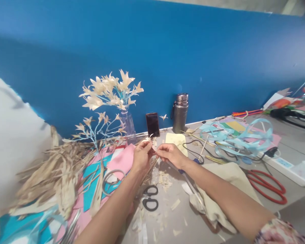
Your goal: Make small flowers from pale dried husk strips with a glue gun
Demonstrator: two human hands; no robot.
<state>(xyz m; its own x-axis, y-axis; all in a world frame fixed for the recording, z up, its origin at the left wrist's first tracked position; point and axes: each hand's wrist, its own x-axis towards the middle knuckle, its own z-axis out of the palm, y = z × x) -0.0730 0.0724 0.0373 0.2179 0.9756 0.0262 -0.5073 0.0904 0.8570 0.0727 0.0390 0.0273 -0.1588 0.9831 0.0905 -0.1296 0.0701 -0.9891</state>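
My left hand (142, 155) is closed in a pinch around a small pale dried-husk flower (149, 139), whose pointed petals stick up above the fingers. Close beside it, my right hand (170, 154) pinches at the flower's base; what lies between its fingertips is too small to make out. Black-handled scissors (150, 198) lie on the table below the hands, among pale husk scraps (165, 179). Behind the hands, a dark phone (152, 124) leans against the wall. A clear bottle (127, 127) on the left holds a bunch of similar finished flowers (112, 89).
Dried husks (61, 169) and pink and blue sheets (98, 179) heap up at left. A dark flask (180, 113) stands at the wall. Rightward lie light-blue ribbon (259, 130), a white power strip (286, 168), red-handled scissors (268, 186) and a beige cloth (231, 179).
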